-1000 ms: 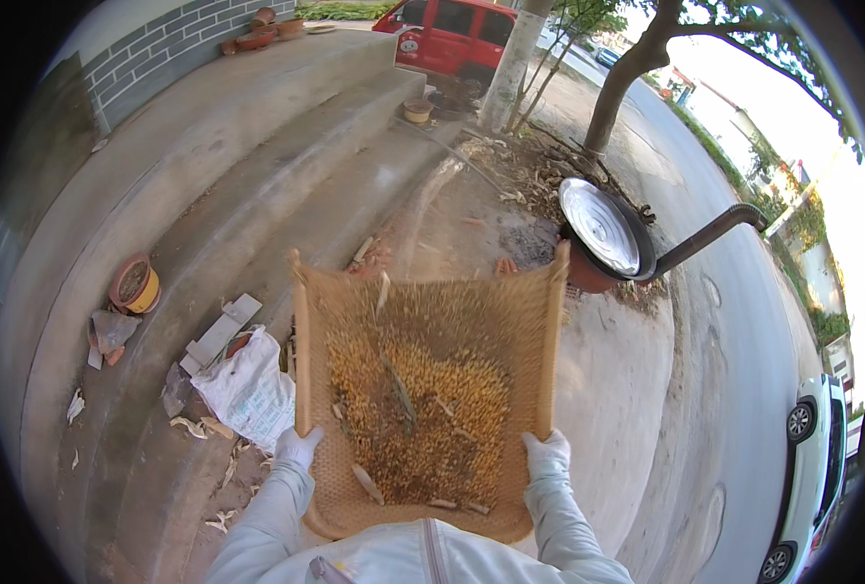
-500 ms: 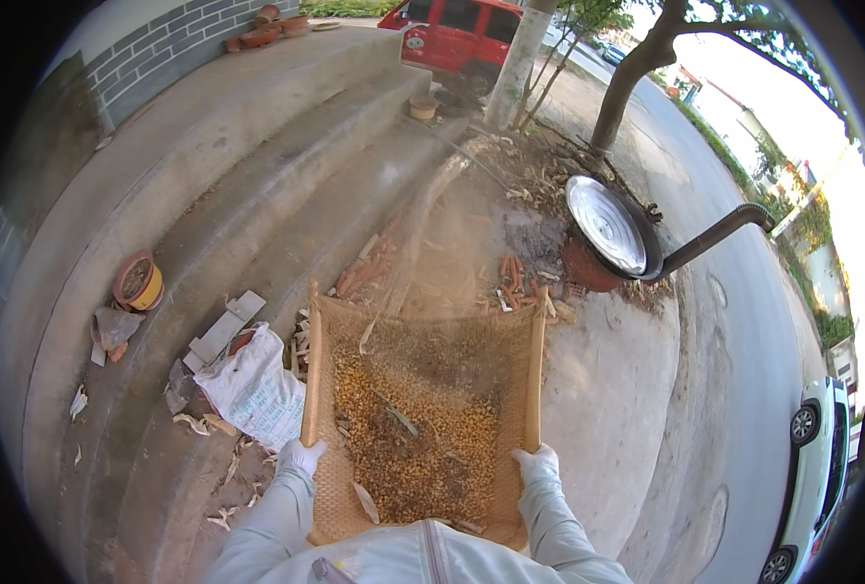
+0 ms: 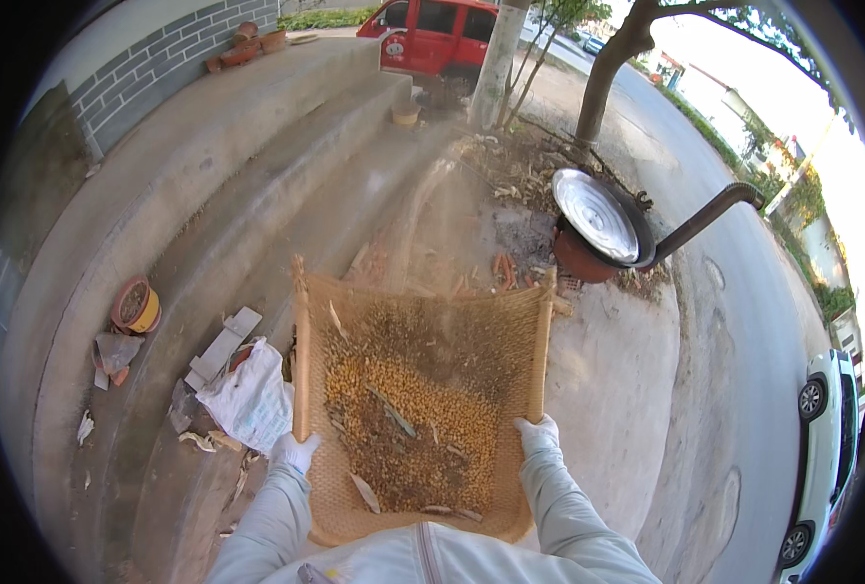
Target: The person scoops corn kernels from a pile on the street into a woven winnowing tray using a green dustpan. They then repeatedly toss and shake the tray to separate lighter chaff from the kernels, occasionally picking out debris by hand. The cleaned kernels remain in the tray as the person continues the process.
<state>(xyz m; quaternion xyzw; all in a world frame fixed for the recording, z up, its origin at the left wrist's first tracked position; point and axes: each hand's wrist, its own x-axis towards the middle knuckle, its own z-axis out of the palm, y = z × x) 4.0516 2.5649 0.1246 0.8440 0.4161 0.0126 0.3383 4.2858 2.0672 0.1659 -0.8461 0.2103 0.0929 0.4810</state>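
Open-air yard: concrete steps (image 3: 257, 185) rise to the left of the woven winnowing basket (image 3: 333, 516), a concrete slab (image 3: 608, 380) lies to its right, and a paved road (image 3: 754, 341) runs farther right. The basket is held just in front of the person's pale jacket (image 3: 384, 560) and bears yellow corn kernels (image 3: 452, 409) mixed with dark debris. The left hand (image 3: 294, 452), gloved, grasps its left rim; the right hand (image 3: 538, 434), likewise gloved, grasps its right rim. Compared with half a second earlier, the basket's far edge covers more of the orange-red pieces (image 3: 504, 271) beyond it, and a thin husk (image 3: 338, 319) inside lies closer to the left rim. Counted from where I stand: one white sack (image 3: 251, 397) and one yellow-and-terracotta flowerpot (image 3: 143, 311) left of the basket; one stove (image 3: 580, 260), one metal lid (image 3: 595, 216) and one stovepipe (image 3: 705, 224) beyond it, rightward; one red vehicle (image 3: 439, 39) far beyond; one white car (image 3: 820, 457) well to its right.
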